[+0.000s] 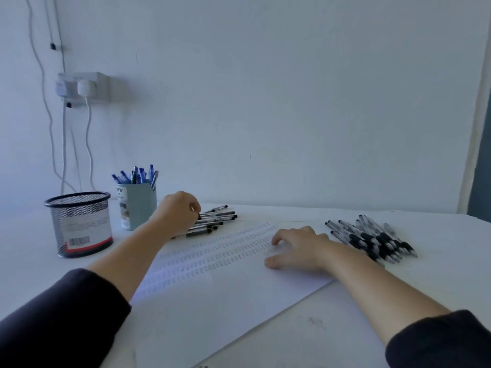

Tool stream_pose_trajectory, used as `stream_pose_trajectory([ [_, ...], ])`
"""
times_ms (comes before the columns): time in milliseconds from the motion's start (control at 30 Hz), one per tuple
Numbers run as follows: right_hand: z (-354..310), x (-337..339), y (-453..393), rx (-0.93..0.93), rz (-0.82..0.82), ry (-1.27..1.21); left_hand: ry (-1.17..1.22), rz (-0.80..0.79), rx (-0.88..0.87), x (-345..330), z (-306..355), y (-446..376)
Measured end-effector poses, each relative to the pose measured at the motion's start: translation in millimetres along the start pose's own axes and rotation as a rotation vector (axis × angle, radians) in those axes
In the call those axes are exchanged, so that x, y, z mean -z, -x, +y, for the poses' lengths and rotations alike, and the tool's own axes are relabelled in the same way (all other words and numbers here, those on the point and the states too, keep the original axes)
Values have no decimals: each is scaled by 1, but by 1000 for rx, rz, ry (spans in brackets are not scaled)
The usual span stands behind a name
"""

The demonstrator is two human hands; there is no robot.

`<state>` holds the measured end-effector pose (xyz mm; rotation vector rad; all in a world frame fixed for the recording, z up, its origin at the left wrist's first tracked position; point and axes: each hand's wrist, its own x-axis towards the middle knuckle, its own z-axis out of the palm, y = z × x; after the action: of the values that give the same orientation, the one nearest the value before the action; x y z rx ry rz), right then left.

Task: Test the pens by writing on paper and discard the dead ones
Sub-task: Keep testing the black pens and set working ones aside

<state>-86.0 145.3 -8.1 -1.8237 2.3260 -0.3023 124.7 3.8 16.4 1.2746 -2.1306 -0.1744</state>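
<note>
A white sheet of paper (212,296) lies on the table, covered with rows of small pen scribbles. My left hand (178,211) reaches over a pile of black pens (215,220) behind the sheet, and its fingers pinch the end of one pen there. My right hand (297,248) rests on the right part of the paper with relaxed fingers and holds nothing. A second, larger heap of black pens (372,239) lies to the right of that hand.
A black mesh cup (79,224) stands at the left. Beside it a pale blue cup (138,205) holds several blue pens. A wall socket (82,87) with hanging cables is above them. The white table (398,296) meets the wall just behind.
</note>
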Motion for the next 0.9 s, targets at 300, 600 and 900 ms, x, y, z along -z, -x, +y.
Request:
stream_pose_trajectory([
  [300, 6, 0, 1, -56, -26, -93, -263, -189, -99, -20, -16, -5],
  [600, 8, 0, 1, -52, -26, -108, -330, -135, -124, -21, -16, -4],
  [900, 11, -2, -4, -48, -28, -126, -485, -122, -108, -27, -4, -2],
])
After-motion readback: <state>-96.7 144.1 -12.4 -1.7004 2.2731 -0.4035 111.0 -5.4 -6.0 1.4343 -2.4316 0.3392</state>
